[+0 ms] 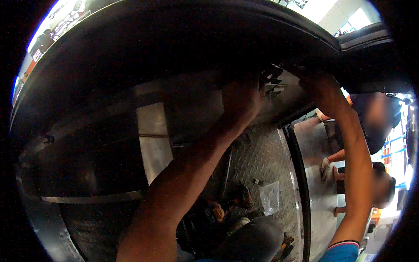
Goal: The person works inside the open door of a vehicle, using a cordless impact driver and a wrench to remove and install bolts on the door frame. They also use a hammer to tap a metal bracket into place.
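The small dark fitting (pixel 273 75) sits at the far side, a little right of the middle, in the shadow of the big dark panel (pixel 174 39), with what look like looped parts; its details are too dark to make out. Your left hand (pixel 244 99) is just beside it on the left, wrist bent, and your right hand (pixel 322 89) is near it on the right. Both sets of fingers run into shadow, so I cannot tell whether they are open, closed or gripping anything. With sight this poor, you would do well to work by touch: steady the fitting with one hand, make small movements with the other, and feel for edges before pressing. More light there would probably help. Both arms are stretched far forward, so shifting your body nearer should give finer control. Nearer you, a clear plastic bag (pixel 269 198) lies on the tread-plate floor (pixel 251 153); mind it when moving your feet. On the right, beyond your forearm, are two co-workers (pixel 360 107), so keep that elbow tucked in.
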The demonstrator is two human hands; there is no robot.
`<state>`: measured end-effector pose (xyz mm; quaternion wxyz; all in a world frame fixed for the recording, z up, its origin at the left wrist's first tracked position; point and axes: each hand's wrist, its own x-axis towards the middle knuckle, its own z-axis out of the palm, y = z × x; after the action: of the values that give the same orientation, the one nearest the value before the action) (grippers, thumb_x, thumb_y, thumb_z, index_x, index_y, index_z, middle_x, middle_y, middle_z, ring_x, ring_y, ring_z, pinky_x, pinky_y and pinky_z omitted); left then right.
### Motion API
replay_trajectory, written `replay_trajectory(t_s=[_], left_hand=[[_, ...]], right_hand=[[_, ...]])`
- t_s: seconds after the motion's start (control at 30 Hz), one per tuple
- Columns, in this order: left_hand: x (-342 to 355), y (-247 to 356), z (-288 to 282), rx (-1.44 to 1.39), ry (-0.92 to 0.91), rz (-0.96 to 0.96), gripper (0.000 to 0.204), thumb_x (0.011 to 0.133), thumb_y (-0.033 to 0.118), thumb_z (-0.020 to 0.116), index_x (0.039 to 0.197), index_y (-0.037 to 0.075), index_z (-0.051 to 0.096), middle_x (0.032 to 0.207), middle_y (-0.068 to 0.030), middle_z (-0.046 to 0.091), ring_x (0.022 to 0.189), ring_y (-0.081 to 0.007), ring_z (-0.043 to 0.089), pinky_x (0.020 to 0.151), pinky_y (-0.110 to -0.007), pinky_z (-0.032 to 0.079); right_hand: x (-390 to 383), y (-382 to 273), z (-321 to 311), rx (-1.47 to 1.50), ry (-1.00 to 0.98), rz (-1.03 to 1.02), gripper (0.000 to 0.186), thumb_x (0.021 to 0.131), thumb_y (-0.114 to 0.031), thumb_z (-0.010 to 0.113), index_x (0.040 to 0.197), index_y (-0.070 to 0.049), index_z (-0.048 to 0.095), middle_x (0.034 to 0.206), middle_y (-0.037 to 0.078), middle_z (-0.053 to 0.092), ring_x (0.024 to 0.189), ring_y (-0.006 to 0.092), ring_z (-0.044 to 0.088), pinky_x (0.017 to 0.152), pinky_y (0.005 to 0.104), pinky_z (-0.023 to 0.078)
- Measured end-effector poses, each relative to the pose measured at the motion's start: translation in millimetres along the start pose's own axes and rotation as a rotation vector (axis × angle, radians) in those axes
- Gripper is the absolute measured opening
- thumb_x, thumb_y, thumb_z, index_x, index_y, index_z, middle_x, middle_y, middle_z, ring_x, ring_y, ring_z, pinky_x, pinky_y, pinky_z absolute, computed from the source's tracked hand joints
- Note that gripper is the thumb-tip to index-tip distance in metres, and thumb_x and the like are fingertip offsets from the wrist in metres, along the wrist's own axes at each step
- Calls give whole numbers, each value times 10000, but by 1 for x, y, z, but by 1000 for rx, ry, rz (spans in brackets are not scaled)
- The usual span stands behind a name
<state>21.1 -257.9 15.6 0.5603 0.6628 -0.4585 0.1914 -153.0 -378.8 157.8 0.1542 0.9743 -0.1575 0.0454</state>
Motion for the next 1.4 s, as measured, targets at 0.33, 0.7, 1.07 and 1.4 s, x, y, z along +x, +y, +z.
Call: replay_trajectory(t_s=[0.33,0.7,1.07,1.4], left_hand=[[-1,-2,2,-65,-46,-23,321,695,151,721,991,71,624,777,-149,654,637,-340,638,552,-438,516],[8,7,-12,-59,-42,-29,225,697,97,679,914,52,639,839,-159,644,710,-331,640,586,-429,511],[8,6,-8,63,114,27,211,707,70,642,913,30,624,790,-155,625,646,-338,616,556,-434,498],[5,10,-14,103,58,65,349,751,193,684,1066,68,600,891,-158,651,774,-326,654,657,-442,527]], right_hand=[[-3,-59,-28,240,22,202,314,846,-84,578,1156,-53,615,1096,232,617,1011,388,587,872,400,459],[-20,-42,-30,552,31,156,286,884,-113,519,1141,-15,593,1024,238,632,969,414,587,842,428,472],[-33,-78,-23,421,127,329,271,931,-95,523,1189,-42,586,1003,157,673,869,227,616,770,309,459],[-25,-123,-47,609,192,412,363,888,-58,503,1244,-67,575,1083,212,645,939,369,641,802,409,496]])
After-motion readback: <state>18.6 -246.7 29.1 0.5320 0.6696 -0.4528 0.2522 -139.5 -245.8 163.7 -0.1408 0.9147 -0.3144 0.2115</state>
